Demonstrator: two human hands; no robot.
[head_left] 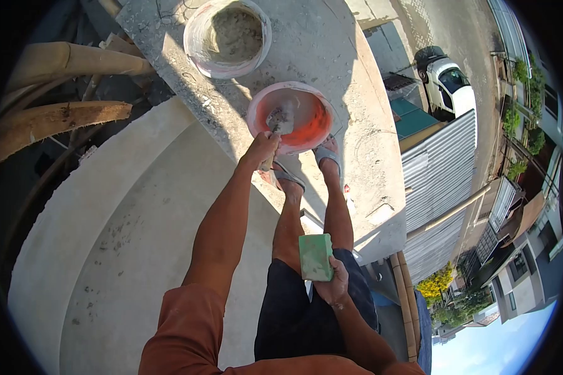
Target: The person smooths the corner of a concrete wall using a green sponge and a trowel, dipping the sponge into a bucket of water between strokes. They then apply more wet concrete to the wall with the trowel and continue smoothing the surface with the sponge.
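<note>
My left hand (pixel 261 149) reaches down and grips the handle of a trowel (pixel 280 120). Its mortar-coated blade sits inside a red bucket (pixel 313 132) on a concrete ledge (pixel 338 56). My right hand (pixel 333 286) is near my thigh, closed around a green rectangular block (pixel 314 256) that it holds upright. My sandalled feet stand on the ledge right beside the red bucket.
A white bucket (pixel 197 47) holding grey mortar stands further along the ledge. A smooth curved concrete surface (pixel 125 237) lies to the left, with bamboo poles (pixel 62 119) beyond it. Far below on the right are a corrugated roof (pixel 438 162), a white car (pixel 451 84) and houses.
</note>
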